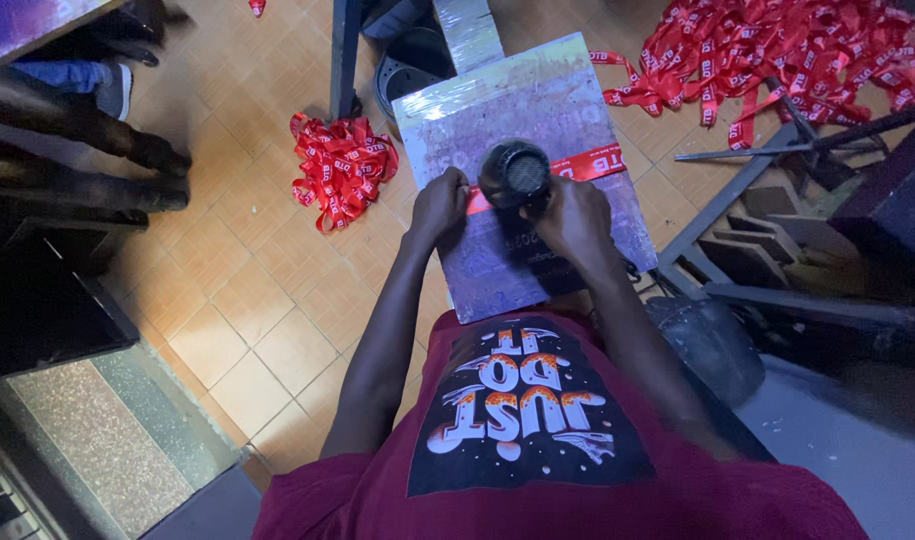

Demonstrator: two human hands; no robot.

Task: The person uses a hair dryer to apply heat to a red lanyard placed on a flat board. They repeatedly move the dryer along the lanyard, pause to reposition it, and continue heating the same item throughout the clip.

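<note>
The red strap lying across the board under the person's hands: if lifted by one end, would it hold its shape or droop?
The red strap would probably droop: it is thin, flat ribbon. The loose red straps on the floor lie crumpled in loops, suggesting floppy, light material. Unlikely to roll or break.

Both arms reach forward and down from the body, bare from the short sleeves to the wrists, and draw toward each other as they go. The left arm is nearly straight, the elbow only slightly bent, the forearm slanting inward. The left hand [438, 205] is curled, knuckles up, with the fingers [456, 187] pinched together at the tips. The right arm bends more at the elbow, the forearm angling in from the right side. The right hand [575, 218] is closed in a rounded grip, back of the hand upward, fingers wrapped downward. The two hands lie near each other, not touching.
</note>
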